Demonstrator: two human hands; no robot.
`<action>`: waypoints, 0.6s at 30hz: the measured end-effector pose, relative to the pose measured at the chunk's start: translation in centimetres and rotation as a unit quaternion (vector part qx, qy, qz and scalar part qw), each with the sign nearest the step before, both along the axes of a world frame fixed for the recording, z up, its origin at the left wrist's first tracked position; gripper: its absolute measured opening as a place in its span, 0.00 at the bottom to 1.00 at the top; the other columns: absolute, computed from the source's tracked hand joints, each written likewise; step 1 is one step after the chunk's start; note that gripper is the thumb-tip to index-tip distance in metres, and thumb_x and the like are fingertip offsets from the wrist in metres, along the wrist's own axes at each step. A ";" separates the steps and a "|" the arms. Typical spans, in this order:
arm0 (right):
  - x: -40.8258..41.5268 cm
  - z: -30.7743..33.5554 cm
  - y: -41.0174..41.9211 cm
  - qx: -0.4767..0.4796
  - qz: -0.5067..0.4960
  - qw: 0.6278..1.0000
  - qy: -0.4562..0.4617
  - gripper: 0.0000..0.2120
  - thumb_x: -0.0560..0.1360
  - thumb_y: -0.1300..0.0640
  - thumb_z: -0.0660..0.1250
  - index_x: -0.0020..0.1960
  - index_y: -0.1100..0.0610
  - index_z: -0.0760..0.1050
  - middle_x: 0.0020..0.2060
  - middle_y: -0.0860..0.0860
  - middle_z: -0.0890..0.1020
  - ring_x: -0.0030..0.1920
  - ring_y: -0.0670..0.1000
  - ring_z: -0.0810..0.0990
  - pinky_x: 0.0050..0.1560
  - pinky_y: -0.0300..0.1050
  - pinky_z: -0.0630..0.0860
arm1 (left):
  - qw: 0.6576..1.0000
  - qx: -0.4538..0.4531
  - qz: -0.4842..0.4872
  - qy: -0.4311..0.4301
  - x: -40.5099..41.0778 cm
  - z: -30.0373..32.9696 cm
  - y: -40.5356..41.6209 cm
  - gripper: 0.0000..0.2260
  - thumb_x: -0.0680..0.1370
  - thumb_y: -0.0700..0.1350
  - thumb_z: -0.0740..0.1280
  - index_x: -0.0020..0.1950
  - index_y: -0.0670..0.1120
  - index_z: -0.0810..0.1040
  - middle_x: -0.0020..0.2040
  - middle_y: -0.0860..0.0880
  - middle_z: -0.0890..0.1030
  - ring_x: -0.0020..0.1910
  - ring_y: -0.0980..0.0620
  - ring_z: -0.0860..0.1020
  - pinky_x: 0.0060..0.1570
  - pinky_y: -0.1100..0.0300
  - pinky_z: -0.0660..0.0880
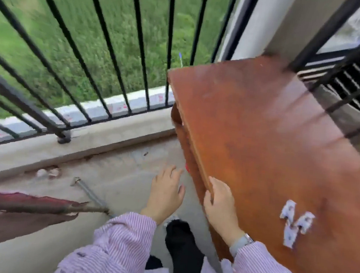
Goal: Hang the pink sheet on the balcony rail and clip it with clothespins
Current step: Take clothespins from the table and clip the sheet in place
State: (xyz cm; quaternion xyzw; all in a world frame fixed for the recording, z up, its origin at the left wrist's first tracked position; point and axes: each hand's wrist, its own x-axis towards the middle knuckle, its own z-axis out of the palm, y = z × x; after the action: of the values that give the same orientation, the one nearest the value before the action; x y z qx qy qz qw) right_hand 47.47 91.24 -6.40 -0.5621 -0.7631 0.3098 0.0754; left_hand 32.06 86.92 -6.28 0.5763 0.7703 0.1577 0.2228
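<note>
While the left hand (166, 192) hangs loose-fingered and the right hand (219, 201) grips the table (273, 146) edge, better reach for the clothespins (294, 221).

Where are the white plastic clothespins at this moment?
In the head view, the white plastic clothespins lie on the reddish-brown wooden tabletop, lower right, just right of the right hand at the table's edge.

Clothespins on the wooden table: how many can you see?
3 clothespins, clustered touching on the table near the right hand: upper left, right, bottom. Blurry; others may be hidden.
</note>
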 end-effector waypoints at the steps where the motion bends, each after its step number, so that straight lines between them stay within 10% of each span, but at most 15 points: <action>1: 2.3 -0.5 -0.2 0.002 -0.051 0.998 -0.034 0.19 0.76 0.60 0.58 0.67 0.58 0.65 0.64 0.54 0.72 0.66 0.54 0.67 0.67 0.50 0.63 | 0.998 -0.027 -0.054 -0.004 1.8 -0.6 1.0 0.19 0.78 0.47 0.59 0.68 0.45 0.63 0.69 0.44 0.66 0.67 0.43 0.65 0.62 0.48 0.67; 9: 13.6 -3.2 1.6 0.020 -0.339 0.918 -0.207 0.22 0.74 0.51 0.62 0.64 0.60 0.65 0.60 0.58 0.73 0.61 0.59 0.69 0.58 0.56 0.67 | 0.932 -0.155 -0.322 0.063 11.3 -5.4 5.7 0.28 0.78 0.52 0.57 0.73 0.52 0.48 0.76 0.44 0.43 0.74 0.42 0.40 0.71 0.44 0.47; 18: 15.6 -5.7 6.7 0.003 -0.294 0.899 -0.325 0.10 0.73 0.58 0.63 0.53 0.60 0.71 0.51 0.58 0.77 0.56 0.59 0.71 0.55 0.54 0.64 | 0.924 -0.142 -0.350 0.060 9.2 -7.3 6.3 0.25 0.79 0.50 0.56 0.73 0.52 0.51 0.76 0.48 0.46 0.75 0.46 0.42 0.72 0.50 0.43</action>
State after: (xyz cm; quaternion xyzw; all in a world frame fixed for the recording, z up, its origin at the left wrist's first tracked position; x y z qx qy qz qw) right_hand 63.07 97.91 -12.11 -0.8298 -0.5465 0.0711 -0.0878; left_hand 41.28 93.19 -13.60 0.7799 0.5458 -0.0760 0.2966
